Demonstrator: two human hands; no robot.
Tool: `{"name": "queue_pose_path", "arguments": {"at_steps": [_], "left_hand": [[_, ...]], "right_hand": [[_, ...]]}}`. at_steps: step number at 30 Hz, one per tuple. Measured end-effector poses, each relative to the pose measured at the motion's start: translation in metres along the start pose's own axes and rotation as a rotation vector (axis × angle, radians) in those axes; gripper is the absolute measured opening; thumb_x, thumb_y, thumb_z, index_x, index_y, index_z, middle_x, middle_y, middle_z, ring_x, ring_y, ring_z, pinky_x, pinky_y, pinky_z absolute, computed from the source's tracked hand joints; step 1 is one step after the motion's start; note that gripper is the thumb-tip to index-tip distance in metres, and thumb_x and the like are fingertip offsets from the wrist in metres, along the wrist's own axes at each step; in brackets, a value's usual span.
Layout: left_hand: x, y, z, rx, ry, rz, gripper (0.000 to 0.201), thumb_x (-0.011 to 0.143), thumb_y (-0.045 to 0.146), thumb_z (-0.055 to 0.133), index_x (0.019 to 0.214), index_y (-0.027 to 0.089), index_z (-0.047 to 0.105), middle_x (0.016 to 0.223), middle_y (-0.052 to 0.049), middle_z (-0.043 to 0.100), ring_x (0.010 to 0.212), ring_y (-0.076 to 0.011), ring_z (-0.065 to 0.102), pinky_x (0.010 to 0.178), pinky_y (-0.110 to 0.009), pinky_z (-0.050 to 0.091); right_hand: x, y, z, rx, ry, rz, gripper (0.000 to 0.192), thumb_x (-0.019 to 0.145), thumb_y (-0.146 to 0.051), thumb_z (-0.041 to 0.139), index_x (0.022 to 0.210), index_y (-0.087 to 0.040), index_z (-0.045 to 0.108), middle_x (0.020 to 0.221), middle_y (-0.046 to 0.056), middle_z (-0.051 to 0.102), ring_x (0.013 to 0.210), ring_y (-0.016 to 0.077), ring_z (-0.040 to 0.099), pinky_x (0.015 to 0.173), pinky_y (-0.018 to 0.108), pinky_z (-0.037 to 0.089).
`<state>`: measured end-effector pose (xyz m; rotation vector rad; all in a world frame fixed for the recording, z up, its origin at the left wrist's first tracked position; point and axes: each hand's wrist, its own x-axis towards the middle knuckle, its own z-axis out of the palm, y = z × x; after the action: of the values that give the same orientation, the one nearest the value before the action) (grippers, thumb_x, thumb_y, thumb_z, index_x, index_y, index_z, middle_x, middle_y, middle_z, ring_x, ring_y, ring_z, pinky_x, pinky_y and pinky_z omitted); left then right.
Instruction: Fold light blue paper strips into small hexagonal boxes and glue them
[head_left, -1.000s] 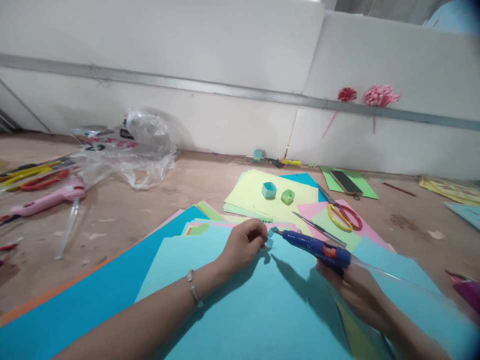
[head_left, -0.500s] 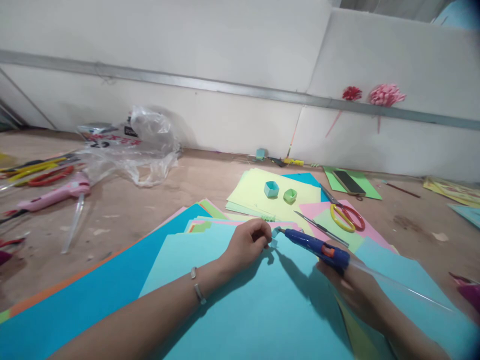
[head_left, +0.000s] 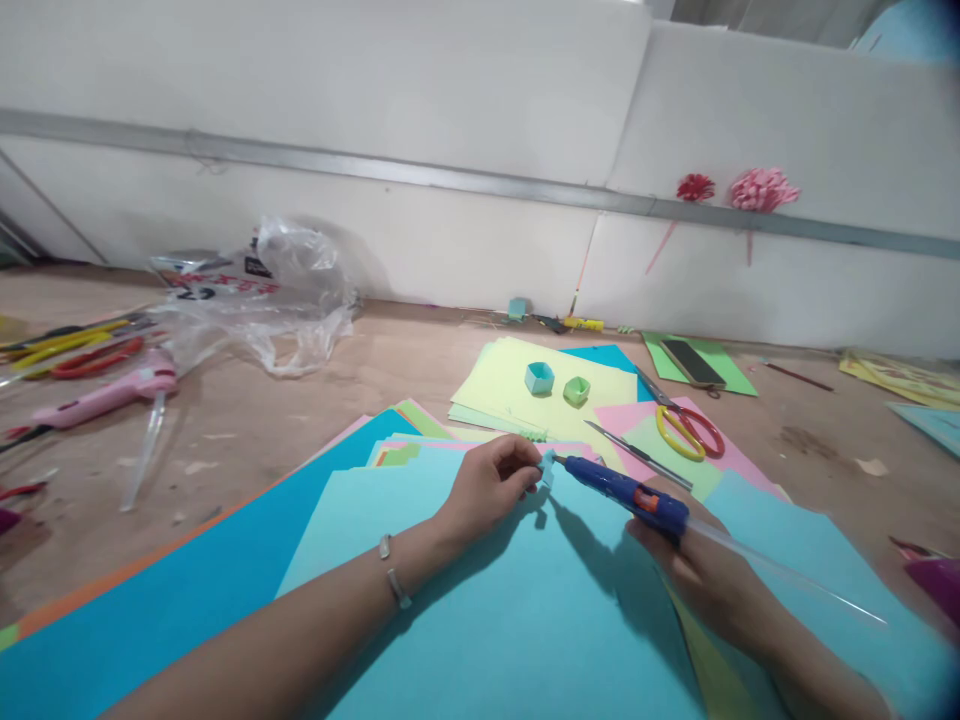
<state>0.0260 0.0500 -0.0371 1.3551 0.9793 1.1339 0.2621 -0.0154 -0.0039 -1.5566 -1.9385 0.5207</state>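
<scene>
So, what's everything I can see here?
Glue gun: 1, blue, centre right
Paper piece: 1, light blue, at its tip
Paper sheets: many, mixed colours, middle
Paper boxes: 2, blue and green, on yellow sheets
Scissors: 1 pair, red-and-yellow handles, right
Knife-like tool: 1, grey-black, left of scissors
Phone: 1, dark, back right
Second glue gun: 1, pink, left
Handled tools: several, yellow and red, far left
Plastic bag: 1, clear, back left
Flower-like pieces: 2, red and pink, at wall
Small bits: several, mixed colours, near wall
Unclear item: 1, purple, right edge
Table: 1, brown, underneath
Bracelet: 1, silver, left wrist
Left hand: 1, pinching paper piece
Right hand: 1, gripping glue gun
</scene>
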Motion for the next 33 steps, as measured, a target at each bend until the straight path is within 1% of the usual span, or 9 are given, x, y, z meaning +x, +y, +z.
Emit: {"name": "queue_pose_path", "arguments": {"at_steps": [6,11,15,18,20,23,28,30,33], "left_hand": [[0.001,-0.004,0.002,-0.028,0.003,0.006,0.012,0.067,0.017,0.063,0.078,0.018,0.059,0.061,0.004,0.056,0.05,-0.0092,0.055,0.048,-0.022,0.045],[-0.001,-0.002,0.002,-0.005,-0.021,0.005,0.004,0.066,0.014,0.06,0.068,0.017,0.061,0.06,0.002,0.056,0.047,-0.0086,0.054,0.048,-0.022,0.046],[-0.015,0.011,0.012,0.054,-0.158,0.076,0.009,0.066,0.011,0.057,0.066,0.017,0.063,0.064,0.001,0.059,0.048,-0.0092,0.057,0.048,-0.021,0.047],[-0.028,0.019,0.021,0.129,-0.275,0.161,0.014,0.07,0.011,0.054,0.066,0.018,0.065,0.064,0.0,0.061,0.049,-0.0091,0.057,0.049,-0.021,0.048],[-0.034,0.022,0.026,0.147,-0.307,0.178,0.016,0.071,0.01,0.053,0.066,0.018,0.066,0.065,-0.001,0.061,0.05,-0.009,0.057,0.05,-0.021,0.048],[-0.036,0.023,0.029,0.122,-0.302,0.115,0.015,0.068,0.01,0.054,0.066,0.018,0.066,0.065,0.0,0.059,0.048,-0.0087,0.058,0.048,-0.02,0.047],[-0.035,0.021,0.031,0.059,-0.295,-0.019,0.015,0.063,0.009,0.053,0.064,0.017,0.065,0.064,0.001,0.059,0.045,-0.0083,0.058,0.047,-0.02,0.046],[-0.035,0.019,0.031,0.037,-0.305,-0.049,0.014,0.063,0.009,0.054,0.065,0.017,0.066,0.064,0.001,0.058,0.045,-0.009,0.058,0.048,-0.021,0.047],[-0.036,0.019,0.03,-0.003,-0.331,-0.07,0.014,0.063,0.01,0.055,0.066,0.017,0.066,0.066,0.0,0.06,0.05,-0.0112,0.061,0.05,-0.023,0.051]], "right_hand": [[-0.001,0.0,-0.004,0.027,0.057,0.033,0.021,0.082,-0.048,0.057,0.08,-0.028,0.061,0.075,0.005,0.065,0.07,0.0279,0.061,0.061,0.042,0.052],[0.0,-0.003,-0.004,0.1,0.115,0.15,0.028,0.08,-0.051,0.056,0.079,-0.024,0.063,0.07,0.006,0.065,0.067,0.027,0.062,0.06,0.041,0.052],[0.002,-0.016,-0.004,0.232,0.086,0.267,0.024,0.074,-0.042,0.063,0.082,-0.02,0.062,0.076,0.004,0.066,0.068,0.0211,0.061,0.066,0.036,0.053],[0.003,-0.026,-0.005,0.396,-0.003,0.32,0.025,0.068,-0.034,0.067,0.087,-0.019,0.061,0.082,0.003,0.067,0.073,0.0182,0.061,0.07,0.033,0.052],[0.002,-0.028,-0.005,0.49,-0.064,0.34,0.024,0.067,-0.031,0.066,0.087,-0.019,0.062,0.084,0.002,0.066,0.072,0.0162,0.059,0.068,0.031,0.051],[0.0,-0.029,-0.004,0.534,-0.133,0.353,0.017,0.07,-0.027,0.063,0.085,-0.018,0.064,0.079,0.0,0.063,0.064,0.0127,0.054,0.062,0.028,0.048],[0.0,-0.029,-0.001,0.463,-0.173,0.307,0.006,0.072,-0.022,0.06,0.075,-0.018,0.063,0.067,-0.001,0.059,0.062,0.0127,0.052,0.06,0.027,0.044],[0.001,-0.03,0.001,0.453,-0.174,0.303,0.004,0.073,-0.022,0.059,0.073,-0.018,0.061,0.064,-0.002,0.058,0.061,0.0126,0.051,0.059,0.027,0.044],[0.002,-0.031,0.002,0.536,-0.169,0.332,0.008,0.073,-0.026,0.061,0.073,-0.018,0.059,0.06,-0.003,0.055,0.057,0.0118,0.049,0.056,0.026,0.043]]}}
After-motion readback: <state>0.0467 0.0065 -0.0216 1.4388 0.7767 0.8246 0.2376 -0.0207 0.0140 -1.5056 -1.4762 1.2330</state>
